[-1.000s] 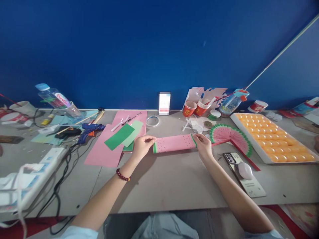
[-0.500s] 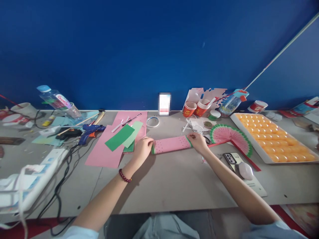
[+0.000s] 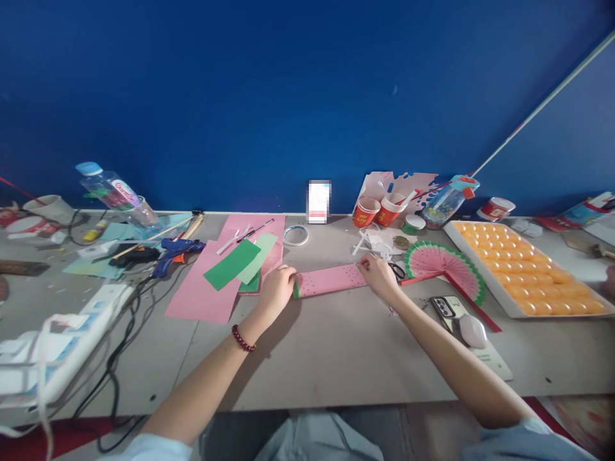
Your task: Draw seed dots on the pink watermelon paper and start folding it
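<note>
A pink watermelon-print paper strip (image 3: 331,281) with black dots and green ends lies on the grey table (image 3: 336,346). My left hand (image 3: 277,287) pinches its left end, fingers closed on it. My right hand (image 3: 377,275) grips the right end, fingers curled over it. The strip looks narrow and folded between the two hands. Just right of my right hand a finished watermelon paper fan (image 3: 444,266) lies spread out.
Pink sheets (image 3: 211,282) with green strips (image 3: 231,264) lie to the left, beside a blue glue gun (image 3: 175,251) and cables. Red paper cups (image 3: 377,210), a tape ring (image 3: 295,234), a tray of orange balls (image 3: 526,269) and a phone (image 3: 456,314) sit behind and to the right.
The strip has grown narrower as its near edge was folded over. Both hands have shifted slightly away from me and closer together.
</note>
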Available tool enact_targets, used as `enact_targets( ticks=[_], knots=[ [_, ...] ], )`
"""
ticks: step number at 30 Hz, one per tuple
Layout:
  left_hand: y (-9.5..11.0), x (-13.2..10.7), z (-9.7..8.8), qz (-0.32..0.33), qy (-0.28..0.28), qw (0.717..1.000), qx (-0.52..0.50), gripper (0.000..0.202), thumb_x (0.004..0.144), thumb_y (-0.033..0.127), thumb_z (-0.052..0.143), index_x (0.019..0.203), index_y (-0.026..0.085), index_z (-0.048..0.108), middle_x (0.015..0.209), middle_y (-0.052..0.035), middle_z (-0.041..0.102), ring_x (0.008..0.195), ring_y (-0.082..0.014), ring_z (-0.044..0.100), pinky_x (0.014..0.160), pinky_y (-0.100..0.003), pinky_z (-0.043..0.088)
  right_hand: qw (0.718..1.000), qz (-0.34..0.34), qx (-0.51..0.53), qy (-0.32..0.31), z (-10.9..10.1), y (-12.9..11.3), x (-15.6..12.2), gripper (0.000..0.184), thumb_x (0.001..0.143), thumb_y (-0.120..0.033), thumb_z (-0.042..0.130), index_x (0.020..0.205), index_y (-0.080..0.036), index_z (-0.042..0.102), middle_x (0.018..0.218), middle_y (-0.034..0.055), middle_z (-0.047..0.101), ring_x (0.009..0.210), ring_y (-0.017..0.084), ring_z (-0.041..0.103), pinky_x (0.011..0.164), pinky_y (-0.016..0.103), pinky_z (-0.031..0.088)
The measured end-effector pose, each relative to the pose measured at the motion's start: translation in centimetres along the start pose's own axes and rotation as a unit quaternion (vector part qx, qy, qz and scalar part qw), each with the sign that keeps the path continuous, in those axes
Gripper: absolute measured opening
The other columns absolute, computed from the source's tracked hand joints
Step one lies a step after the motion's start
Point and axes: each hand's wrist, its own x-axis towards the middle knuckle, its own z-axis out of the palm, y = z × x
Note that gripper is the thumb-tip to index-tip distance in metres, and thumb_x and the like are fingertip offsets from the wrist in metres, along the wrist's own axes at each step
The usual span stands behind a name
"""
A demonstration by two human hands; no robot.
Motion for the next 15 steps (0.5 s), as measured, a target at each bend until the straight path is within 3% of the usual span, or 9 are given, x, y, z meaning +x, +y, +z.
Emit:
enact_targets(
  ticks=[4,8,15],
  knots=[
    [0.1,0.1,-0.1,-0.004,-0.005,1.000,-0.003,0.014,0.084,0.013,0.057,0.084,0.018,0.070,0.089,-0.0056,0.071,0.083,-0.0205,0.065,0.073,-0.029,0.046,1.000,-0.013,-0.022,0.010,-0.1,-0.3,-0.4,0.019,0.083,-0.024,0.050,0.099,-0.020,0.060,0.081,0.0029,0.067,0.075,0.017,0.061,0.064,0.024,0.040],
    [0.3,0.2,-0.4,-0.012,-0.011,1.000,0.005,0.013,0.085,0.015,0.058,0.084,0.018,0.070,0.089,-0.0060,0.071,0.083,-0.0209,0.065,0.073,-0.029,0.046,0.996,-0.014,-0.092,0.000,-0.5,-1.3,-0.4,0.018,0.082,-0.019,0.049,0.085,-0.020,0.067,0.092,0.0054,0.070,0.082,0.018,0.063,0.063,0.024,0.040],
    [0.5,0.0,-0.5,-0.013,-0.013,1.000,0.015,0.014,0.086,0.018,0.057,0.087,0.017,0.070,0.090,-0.0074,0.071,0.084,-0.0210,0.065,0.072,-0.028,0.045,0.964,0.009,-0.245,-0.107,-2.6,-4.8,0.0,0.032,0.089,-0.021,0.042,0.093,-0.014,0.072,0.097,0.0152,0.071,0.095,0.027,0.066,0.070,0.029,0.046]
  ],
)
